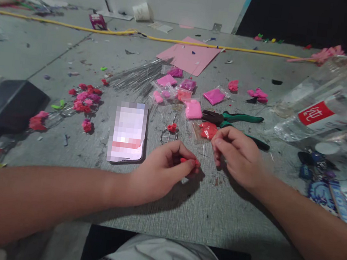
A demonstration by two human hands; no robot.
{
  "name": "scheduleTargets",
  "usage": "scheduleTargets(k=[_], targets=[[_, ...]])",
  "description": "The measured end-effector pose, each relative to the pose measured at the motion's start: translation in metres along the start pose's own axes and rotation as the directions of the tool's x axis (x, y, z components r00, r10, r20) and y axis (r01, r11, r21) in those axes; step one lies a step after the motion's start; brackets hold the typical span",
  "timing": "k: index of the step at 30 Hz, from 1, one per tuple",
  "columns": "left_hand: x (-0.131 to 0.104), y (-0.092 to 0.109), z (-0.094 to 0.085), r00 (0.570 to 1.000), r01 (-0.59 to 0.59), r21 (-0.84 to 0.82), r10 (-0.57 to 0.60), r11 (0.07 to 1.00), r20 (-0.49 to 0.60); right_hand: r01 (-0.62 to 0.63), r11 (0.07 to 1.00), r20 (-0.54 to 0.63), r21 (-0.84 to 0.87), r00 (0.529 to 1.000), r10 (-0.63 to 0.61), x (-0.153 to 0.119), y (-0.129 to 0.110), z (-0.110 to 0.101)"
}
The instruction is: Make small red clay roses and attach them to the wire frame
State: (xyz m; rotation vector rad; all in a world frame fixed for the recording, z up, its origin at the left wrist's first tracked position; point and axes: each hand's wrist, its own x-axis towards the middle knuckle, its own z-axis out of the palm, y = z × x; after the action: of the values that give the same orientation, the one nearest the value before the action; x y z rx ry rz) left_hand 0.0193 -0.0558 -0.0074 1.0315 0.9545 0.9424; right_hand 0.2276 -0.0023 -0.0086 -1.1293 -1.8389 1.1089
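Note:
My left hand (167,165) is closed, its thumb and fingers pinching a lump of red clay (193,163) low over the table. My right hand (238,152) is curled with thumb and fingertips together; what sits between them, if anything, is too small to make out. Just beyond its fingertips lies an opened plastic bag of red clay (208,130). A small wire ring (169,136) topped with a red clay flower (171,127) stands beyond my left hand. Pliers with green and black handles (222,118) lie behind my right hand.
Left of my left hand lies a phone (129,133). Pink clay bags (193,109), a bundle of thin wires (139,75) and pink paper (190,55) lie farther back. Clay flowers (85,98) sit at left, plastic bottles (314,113) at right. A yellow cord (178,42) crosses behind.

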Motion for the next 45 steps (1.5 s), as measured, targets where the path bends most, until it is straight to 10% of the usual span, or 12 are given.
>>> scheduleTargets(k=[8,16,25,31,36,45], targets=[[-0.002,0.003,-0.005,0.957,-0.241,0.465,0.130,0.852,0.259,0.205,0.944,0.095,-0.259,0.978,-0.186,-0.005,-0.009,0.001],[-0.005,0.001,-0.006,0.859,-0.479,0.588,0.210,0.652,0.467,-0.059,0.998,-0.015,0.010,0.998,0.059,-0.002,-0.002,0.010],[-0.012,0.015,-0.006,0.864,-0.501,0.859,-0.014,-0.108,0.503,-0.028,0.996,-0.062,-0.081,0.998,0.024,-0.001,-0.010,0.009],[-0.023,0.029,-0.007,0.980,-0.199,0.902,-0.081,-0.383,0.182,-0.060,0.998,0.063,0.031,0.996,0.058,-0.004,-0.001,0.011],[-0.030,0.040,-0.008,0.970,-0.216,0.863,-0.198,-0.457,0.138,-0.065,0.988,0.065,-0.137,0.995,0.075,-0.004,-0.007,0.009],[-0.026,0.019,-0.008,0.968,-0.240,0.875,-0.033,-0.421,0.250,-0.022,0.997,0.150,-0.074,0.988,0.033,-0.008,-0.004,0.013]])
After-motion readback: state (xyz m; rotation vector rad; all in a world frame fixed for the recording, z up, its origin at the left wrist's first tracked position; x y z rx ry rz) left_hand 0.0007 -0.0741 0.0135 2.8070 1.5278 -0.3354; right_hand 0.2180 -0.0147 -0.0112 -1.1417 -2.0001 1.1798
